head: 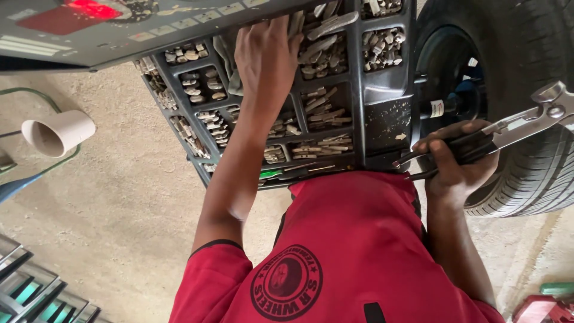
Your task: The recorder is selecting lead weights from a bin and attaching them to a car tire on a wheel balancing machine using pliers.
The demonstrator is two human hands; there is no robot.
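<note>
My left hand reaches palm down into a compartment of a dark divided tray that holds several grey metal wheel weights. Its fingertips are buried among the weights near the tray's far edge, so I cannot tell whether they grip one. My right hand is closed around the black handles of metal pliers, whose jaws point right across the tyre. The tyre is mounted on a shaft beside the tray.
A grey machine panel with a red display overhangs the tray at top left. A cream plastic cone lies on the concrete floor at left. Metal grating shows at bottom left, and a red object at bottom right.
</note>
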